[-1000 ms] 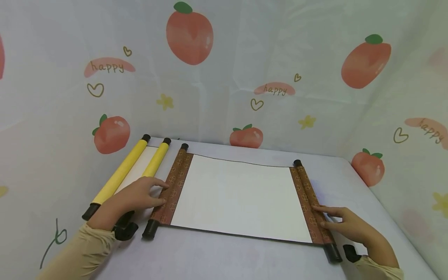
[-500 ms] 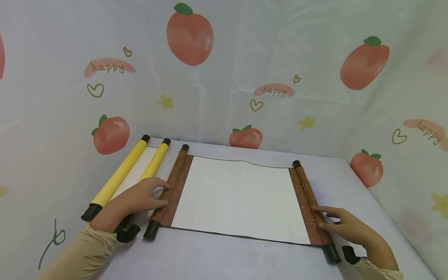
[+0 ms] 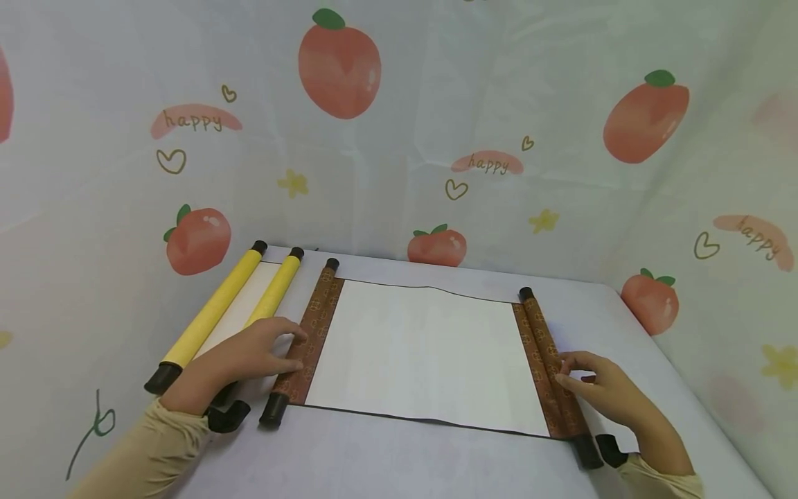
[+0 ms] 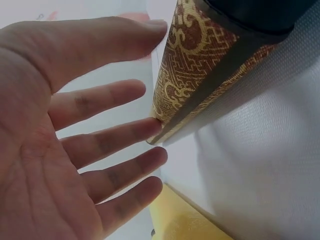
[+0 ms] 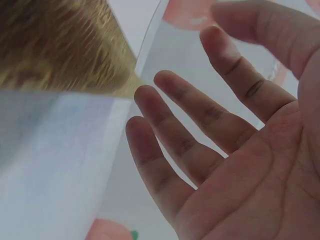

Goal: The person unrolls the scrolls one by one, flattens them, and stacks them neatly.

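Observation:
A hanging scroll lies unrolled on the table, its blank white sheet [image 3: 418, 353] between two brown patterned rollers with black end caps. By the left roller [image 3: 316, 315], my left hand [image 3: 249, 350] holds its thumb and fingers extended, the tips at the roller's side. In the left wrist view, the left hand [image 4: 75, 135] shows straight, spread fingers next to the patterned roller [image 4: 190, 65]. My right hand [image 3: 607, 388] is at the outer side of the right roller [image 3: 551, 353]. The right wrist view shows its loosely bent fingers [image 5: 165, 135] holding nothing, beside the blurred roller [image 5: 60, 50].
A second scroll with yellow rollers [image 3: 215, 305] and black caps lies left of the brown one, partly behind my left forearm. A white cloth [image 3: 386, 125] printed with peaches hangs behind the table [image 3: 399, 461], and another side rises at the right.
My right hand has shifted up and left along the right roller, with its fingers more bent. The right roller has edged slightly left. The left hand and left roller have drifted slightly right.

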`<state>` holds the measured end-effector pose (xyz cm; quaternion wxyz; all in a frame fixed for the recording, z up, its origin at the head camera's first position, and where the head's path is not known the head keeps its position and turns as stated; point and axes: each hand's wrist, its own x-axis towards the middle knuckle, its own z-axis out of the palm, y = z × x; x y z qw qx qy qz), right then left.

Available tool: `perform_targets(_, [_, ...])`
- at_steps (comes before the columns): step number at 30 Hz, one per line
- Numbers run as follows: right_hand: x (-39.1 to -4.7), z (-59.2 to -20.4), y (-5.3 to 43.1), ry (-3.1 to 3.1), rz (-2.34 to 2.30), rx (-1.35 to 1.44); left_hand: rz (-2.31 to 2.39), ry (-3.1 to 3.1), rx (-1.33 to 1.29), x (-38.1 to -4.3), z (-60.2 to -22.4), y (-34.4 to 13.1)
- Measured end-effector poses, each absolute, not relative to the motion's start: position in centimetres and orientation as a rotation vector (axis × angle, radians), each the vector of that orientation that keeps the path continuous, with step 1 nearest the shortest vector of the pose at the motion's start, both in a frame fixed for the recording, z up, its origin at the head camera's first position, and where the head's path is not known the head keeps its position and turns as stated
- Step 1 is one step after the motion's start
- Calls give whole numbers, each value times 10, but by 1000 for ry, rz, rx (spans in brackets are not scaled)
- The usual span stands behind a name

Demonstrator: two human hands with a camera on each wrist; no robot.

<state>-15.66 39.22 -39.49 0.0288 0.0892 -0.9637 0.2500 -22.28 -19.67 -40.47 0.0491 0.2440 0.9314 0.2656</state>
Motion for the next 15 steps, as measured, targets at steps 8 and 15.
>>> perform_targets(8, [-168,-394,371,-2936,864,416,862,2880,690,-220,-404,-200])
perform_targets(15, [-178,-395,356,-2961,951,473,891,2941,637,-217,-401,-210])
